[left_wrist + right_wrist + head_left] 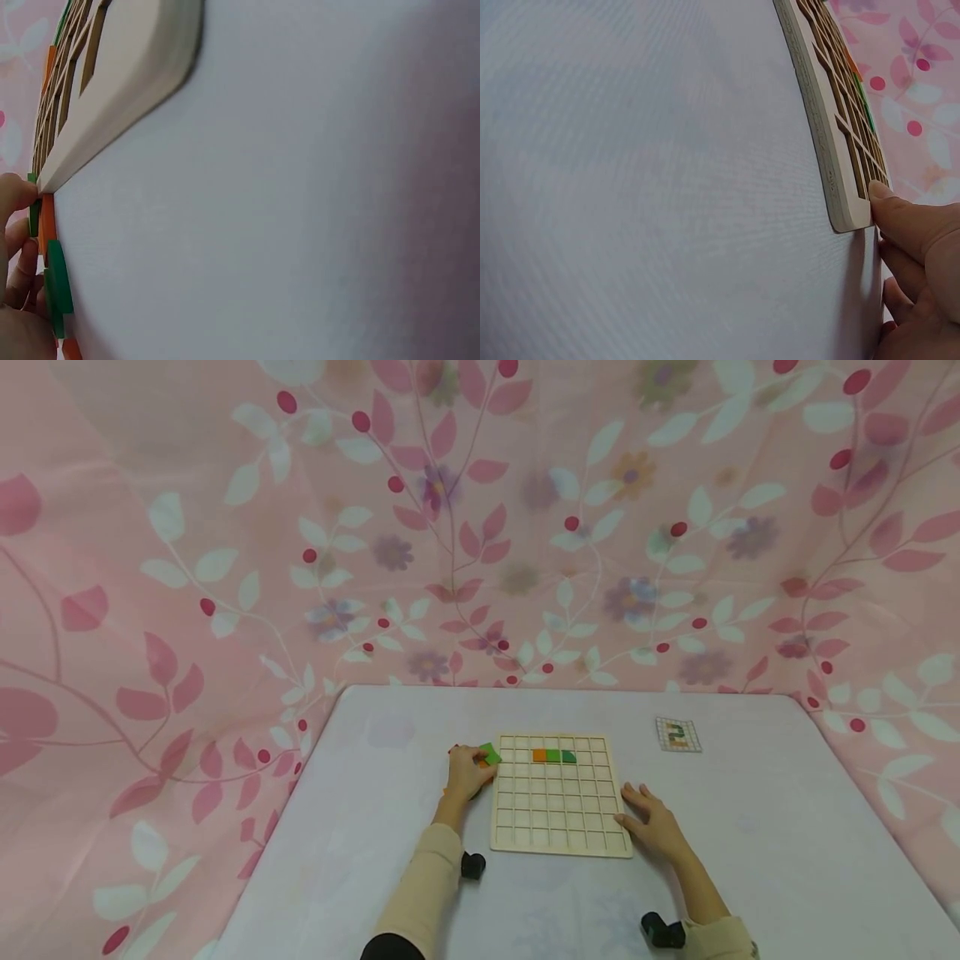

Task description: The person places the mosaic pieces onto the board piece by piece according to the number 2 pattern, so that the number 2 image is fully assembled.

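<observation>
A wooden grid board [555, 810] lies on the table, with an orange square tile [539, 756], a green square tile [553, 756] and a dark green tile with a rounded corner [569, 757] in a row near its far side. At the board's left edge my left hand [467, 770] pinches a light green tile [491, 753]. Beneath that hand, the left wrist view shows a dark green rounded piece [58, 289] and an orange piece [49, 217], partly hidden by fingers. My right hand [654, 827] rests against the board's right edge, its thumb [889, 196] touching the rim.
A small pattern card [678, 735] with a grid and coloured figure lies at the back right of the white table [757, 827]. Behind the table hangs a pink floral cloth [480, 543]. Black wrist devices [472, 866] sit by both forearms.
</observation>
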Available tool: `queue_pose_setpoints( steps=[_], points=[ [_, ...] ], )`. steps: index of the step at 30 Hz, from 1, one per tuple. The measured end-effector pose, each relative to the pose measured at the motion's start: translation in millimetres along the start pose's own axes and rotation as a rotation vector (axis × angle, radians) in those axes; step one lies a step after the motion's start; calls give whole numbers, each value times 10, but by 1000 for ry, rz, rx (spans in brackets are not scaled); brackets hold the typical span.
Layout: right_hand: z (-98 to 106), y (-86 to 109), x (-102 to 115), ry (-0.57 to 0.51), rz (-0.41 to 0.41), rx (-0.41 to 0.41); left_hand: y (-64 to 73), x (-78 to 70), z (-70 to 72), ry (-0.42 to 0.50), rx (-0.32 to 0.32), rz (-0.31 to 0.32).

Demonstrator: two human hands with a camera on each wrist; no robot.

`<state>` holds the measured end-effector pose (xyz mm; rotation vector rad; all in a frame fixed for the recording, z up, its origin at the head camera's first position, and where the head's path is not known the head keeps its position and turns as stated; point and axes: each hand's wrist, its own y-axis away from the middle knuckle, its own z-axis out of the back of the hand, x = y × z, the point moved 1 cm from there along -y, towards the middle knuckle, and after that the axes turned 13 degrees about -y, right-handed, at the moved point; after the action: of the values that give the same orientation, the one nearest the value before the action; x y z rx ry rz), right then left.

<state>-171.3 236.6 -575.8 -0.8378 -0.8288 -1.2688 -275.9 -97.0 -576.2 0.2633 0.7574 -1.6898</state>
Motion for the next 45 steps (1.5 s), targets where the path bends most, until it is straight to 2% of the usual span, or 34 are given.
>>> queue_pose_setpoints(
  steps=[5, 10, 13, 20, 26, 31, 37, 45],
  points=[
    [3, 5, -1, -3, -7, 4, 17, -14, -33, 63, 9, 40],
    [2, 14, 11, 2, -20, 4, 52, -106, -81, 125, 7, 38],
    [1, 15, 21, 0, -15, 3, 61, -202, -115, 158, 20, 12],
    [2, 4, 11, 6, -17, 0, 33, -453, -250, 236, 95, -86],
    [-4, -9, 26, -3, -8, -2, 10, -617, -371, 216, 92, -166],
    [-9, -22, 35, -17, -19, 2, -14, -719, -516, 162, 94, -209],
    [-2, -10, 24, -15, -31, 3, -23, -856, -629, 71, 167, -204],
    [3, 8, 28, -14, -41, 4, -55, -962, -684, -254, 240, -239]
  ],
)
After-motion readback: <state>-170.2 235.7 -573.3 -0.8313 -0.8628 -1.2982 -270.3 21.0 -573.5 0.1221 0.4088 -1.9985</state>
